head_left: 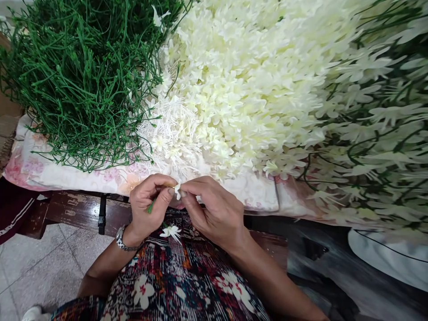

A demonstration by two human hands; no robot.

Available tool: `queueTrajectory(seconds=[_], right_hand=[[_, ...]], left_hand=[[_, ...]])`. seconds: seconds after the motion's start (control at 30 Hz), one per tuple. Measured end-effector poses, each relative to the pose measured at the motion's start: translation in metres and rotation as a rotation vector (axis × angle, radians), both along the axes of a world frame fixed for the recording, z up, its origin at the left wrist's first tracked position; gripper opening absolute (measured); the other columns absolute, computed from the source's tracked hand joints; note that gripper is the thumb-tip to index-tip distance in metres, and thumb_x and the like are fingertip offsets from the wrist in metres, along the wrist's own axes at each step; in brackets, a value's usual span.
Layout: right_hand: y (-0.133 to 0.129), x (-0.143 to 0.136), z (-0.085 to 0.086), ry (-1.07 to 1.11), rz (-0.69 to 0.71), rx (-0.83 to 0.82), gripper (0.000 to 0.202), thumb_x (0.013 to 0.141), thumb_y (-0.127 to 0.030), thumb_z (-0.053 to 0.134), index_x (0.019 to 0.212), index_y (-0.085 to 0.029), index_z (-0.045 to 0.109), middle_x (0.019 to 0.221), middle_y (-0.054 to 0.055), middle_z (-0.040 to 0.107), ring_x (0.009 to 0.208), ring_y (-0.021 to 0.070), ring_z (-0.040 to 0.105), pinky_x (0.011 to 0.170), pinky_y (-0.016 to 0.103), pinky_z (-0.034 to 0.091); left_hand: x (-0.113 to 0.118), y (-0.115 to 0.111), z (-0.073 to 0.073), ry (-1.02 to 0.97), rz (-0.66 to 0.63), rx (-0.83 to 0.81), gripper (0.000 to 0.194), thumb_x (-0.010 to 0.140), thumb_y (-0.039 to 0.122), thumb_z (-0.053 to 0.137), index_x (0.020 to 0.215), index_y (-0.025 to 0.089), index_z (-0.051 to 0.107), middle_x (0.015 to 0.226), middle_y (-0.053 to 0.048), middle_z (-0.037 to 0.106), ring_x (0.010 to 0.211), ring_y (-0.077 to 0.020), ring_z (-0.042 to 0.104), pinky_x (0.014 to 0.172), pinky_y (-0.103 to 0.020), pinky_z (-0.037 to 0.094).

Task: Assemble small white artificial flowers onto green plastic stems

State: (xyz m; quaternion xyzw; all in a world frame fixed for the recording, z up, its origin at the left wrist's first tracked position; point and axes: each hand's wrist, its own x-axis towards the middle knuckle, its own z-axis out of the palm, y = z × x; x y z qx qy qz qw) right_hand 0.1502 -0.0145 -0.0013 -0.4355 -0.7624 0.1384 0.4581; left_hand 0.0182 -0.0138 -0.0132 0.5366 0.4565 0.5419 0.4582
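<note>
My left hand [150, 203] and my right hand [214, 209] meet fingertip to fingertip in front of my body. Between the pinched fingers is a small white artificial flower [177, 191]. A piece of green plastic stem [151, 206] shows in the curl of my left hand. Just below the hands a white flower with thin stamens [171, 232] hangs over my lap; its link to the held stem is hidden. Beyond my fingers lie loose white stamens [172, 125] and a large heap of cream-white petals [240, 98].
A pile of green plastic stems [87, 80] covers the back left. Finished-looking flower sprays [374, 120] lie at the right. All rest on a flowered cloth [83, 176] above a worn wooden bench [76, 207]. A white rounded object [388, 254] is at the lower right.
</note>
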Motion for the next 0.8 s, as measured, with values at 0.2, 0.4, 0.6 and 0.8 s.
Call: queueTrajectory(seconds=[0.2, 0.4, 0.6, 0.8], right_hand=[[-0.0011, -0.0005, 0.0034, 0.061, 0.031, -0.063, 0.016, 0.076, -0.008, 0.051, 0.089, -0.015, 0.052, 0.071, 0.002, 0.058, 0.066, 0.009, 0.053, 0.058, 0.023, 0.046], [-0.002, 0.0002, 0.0038, 0.098, 0.039, -0.098, 0.017, 0.074, -0.008, 0.053, 0.09, -0.014, 0.053, 0.072, 0.002, 0.058, 0.066, 0.0086, 0.052, 0.057, 0.022, 0.045], [-0.0022, 0.0029, 0.0017, 0.147, 0.058, -0.142, 0.018, 0.073, -0.009, 0.054, 0.09, -0.016, 0.054, 0.073, 0.001, 0.058, 0.066, 0.0088, 0.053, 0.055, 0.023, 0.045], [-0.0016, 0.0036, 0.0017, 0.064, 0.008, -0.056, 0.02, 0.073, -0.007, 0.054, 0.091, -0.016, 0.054, 0.074, 0.002, 0.056, 0.07, 0.01, 0.053, 0.058, 0.023, 0.046]], left_hand=[[-0.0005, 0.0026, 0.003, -0.053, -0.013, -0.01, 0.003, 0.074, 0.02, 0.06, 0.074, 0.017, 0.059, 0.067, 0.001, 0.057, 0.06, -0.0077, 0.052, 0.051, -0.017, 0.043], [-0.0009, 0.0044, 0.0064, -0.199, -0.054, -0.137, 0.007, 0.072, 0.024, 0.062, 0.072, 0.017, 0.06, 0.067, 0.001, 0.056, 0.055, -0.0064, 0.051, 0.048, -0.016, 0.043], [0.0007, 0.0059, 0.0037, -0.354, -0.074, -0.187, 0.006, 0.068, 0.019, 0.066, 0.07, 0.015, 0.062, 0.066, 0.001, 0.057, 0.059, -0.0062, 0.051, 0.053, -0.016, 0.042], [-0.0007, 0.0043, 0.004, -0.255, -0.077, -0.195, 0.007, 0.069, 0.02, 0.065, 0.074, 0.017, 0.062, 0.069, 0.001, 0.058, 0.061, -0.0078, 0.053, 0.053, -0.017, 0.046]])
